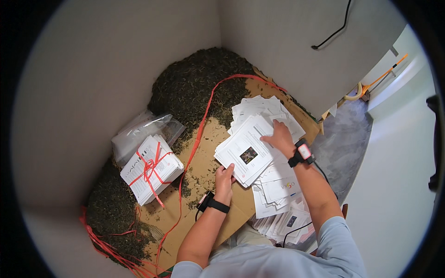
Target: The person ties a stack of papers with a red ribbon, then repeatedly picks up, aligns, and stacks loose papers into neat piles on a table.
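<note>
A stack of printed paper sheets (240, 146) lies in front of me, resting partly on other loose sheets (257, 102). My left hand (224, 182) grips the lower left corner of the stack, thumb on top and fingers at its edge. On the upper right part of the stack rests my right hand (280, 137), fingers spread, palm down. More overlapping papers (271, 205) spread below and to the right. Over to the left sits a thick paper bundle (142, 173) tied crosswise with red plastic twine (150, 166). Both wrists wear black straps with small devices.
Dark dried plant matter (198, 83) is heaped against the walls, on and around a cardboard sheet (208, 149). A long red plastic strand (199, 135) curves across it. A clear plastic bag (139, 130) lies behind the bundle. More red strands (104, 243) lie at lower left; further papers (285, 226) are beside my lap.
</note>
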Action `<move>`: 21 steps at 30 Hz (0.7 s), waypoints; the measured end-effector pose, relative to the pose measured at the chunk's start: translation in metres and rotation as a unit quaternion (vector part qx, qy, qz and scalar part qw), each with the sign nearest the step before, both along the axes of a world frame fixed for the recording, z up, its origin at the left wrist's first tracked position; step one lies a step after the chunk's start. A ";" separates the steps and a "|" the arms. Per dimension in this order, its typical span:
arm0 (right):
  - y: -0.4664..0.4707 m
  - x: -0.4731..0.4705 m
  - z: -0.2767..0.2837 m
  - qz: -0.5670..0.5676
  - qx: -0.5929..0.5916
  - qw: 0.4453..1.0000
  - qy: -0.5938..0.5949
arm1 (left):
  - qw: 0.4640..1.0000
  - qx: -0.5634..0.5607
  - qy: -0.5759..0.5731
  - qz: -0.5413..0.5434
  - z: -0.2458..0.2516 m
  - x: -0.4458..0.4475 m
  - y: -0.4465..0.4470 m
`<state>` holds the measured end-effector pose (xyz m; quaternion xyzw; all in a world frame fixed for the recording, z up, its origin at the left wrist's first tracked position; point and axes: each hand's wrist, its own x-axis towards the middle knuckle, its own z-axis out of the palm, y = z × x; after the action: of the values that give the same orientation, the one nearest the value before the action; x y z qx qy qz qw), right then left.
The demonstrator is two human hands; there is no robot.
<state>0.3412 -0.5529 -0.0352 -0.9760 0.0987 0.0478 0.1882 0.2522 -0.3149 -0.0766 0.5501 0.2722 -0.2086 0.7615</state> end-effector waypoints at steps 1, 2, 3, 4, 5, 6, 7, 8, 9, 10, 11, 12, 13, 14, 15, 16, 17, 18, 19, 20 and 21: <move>-0.009 0.002 0.001 -0.021 0.089 0.996 0.010 | 1.000 -0.008 -0.012 0.008 0.001 0.001 0.001; -0.018 0.004 0.002 -0.017 0.165 0.985 0.039 | 1.000 0.001 -0.003 0.003 0.002 0.001 0.002; -0.026 0.004 0.003 -0.034 0.222 0.971 0.087 | 0.999 0.030 0.013 -0.004 0.003 0.002 0.003; -0.032 0.002 0.003 -0.016 0.264 0.961 0.084 | 0.999 -0.033 -0.017 0.023 0.002 0.002 0.002; -0.036 0.000 0.002 -0.007 0.300 0.951 0.080 | 0.998 -0.046 -0.029 0.036 0.002 0.003 0.000; -0.038 -0.004 0.001 0.015 0.338 0.938 0.073 | 0.997 -0.055 -0.039 0.046 0.002 0.004 -0.002; -0.039 -0.006 0.001 0.013 0.356 0.932 0.072 | 0.995 -0.063 -0.049 0.056 0.002 0.004 -0.004; -0.040 -0.010 -0.001 0.022 0.376 0.924 0.067 | 0.995 -0.059 -0.047 0.059 0.003 0.003 -0.006; -0.039 -0.012 -0.002 0.035 0.401 0.914 0.053 | 0.995 -0.056 -0.046 0.062 0.004 0.001 -0.007; -0.038 -0.015 -0.003 0.014 0.413 0.909 0.048 | 0.996 -0.045 -0.047 0.065 0.006 0.000 -0.008; -0.035 -0.020 -0.004 -0.004 0.430 0.902 0.034 | 0.995 -0.047 -0.061 0.071 0.009 -0.001 -0.009; -0.033 -0.024 -0.003 -0.035 0.444 0.895 0.028 | 0.993 -0.041 -0.077 0.075 0.011 -0.002 -0.011; -0.031 -0.029 -0.001 -0.031 0.469 0.883 0.011 | 0.992 -0.031 -0.097 0.077 0.014 -0.002 -0.012; -0.029 -0.034 0.002 -0.038 0.491 0.870 0.002 | 0.991 -0.038 -0.093 0.085 0.017 -0.002 -0.014; -0.026 -0.040 0.008 -0.056 0.505 0.861 0.001 | 0.991 -0.039 -0.094 0.090 0.020 -0.002 -0.014; -0.024 -0.047 0.015 -0.037 0.524 0.851 -0.024 | 0.992 -0.030 -0.084 0.092 0.024 -0.002 -0.013; -0.022 -0.055 0.023 -0.030 0.535 0.843 -0.041 | 0.988 -0.078 -0.113 0.077 0.028 -0.004 -0.010; -0.020 -0.064 0.032 -0.018 0.550 0.833 -0.061 | 0.982 -0.117 -0.133 0.058 0.033 -0.007 -0.005; -0.019 -0.077 0.041 -0.016 0.537 0.841 -0.064 | 0.976 -0.150 -0.154 0.038 0.038 -0.012 0.002; -0.020 -0.092 0.050 -0.009 0.526 0.847 -0.072 | 0.970 -0.178 -0.165 0.013 0.044 -0.022 0.011; -0.017 -0.103 0.055 0.019 0.520 0.849 -0.090 | 0.980 -0.137 -0.146 -0.012 0.050 -0.033 0.021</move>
<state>0.2379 -0.5701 0.0193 -0.7374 0.0234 0.0079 0.6750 0.2196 -0.2943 -0.0263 0.4687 0.1204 -0.1709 0.8583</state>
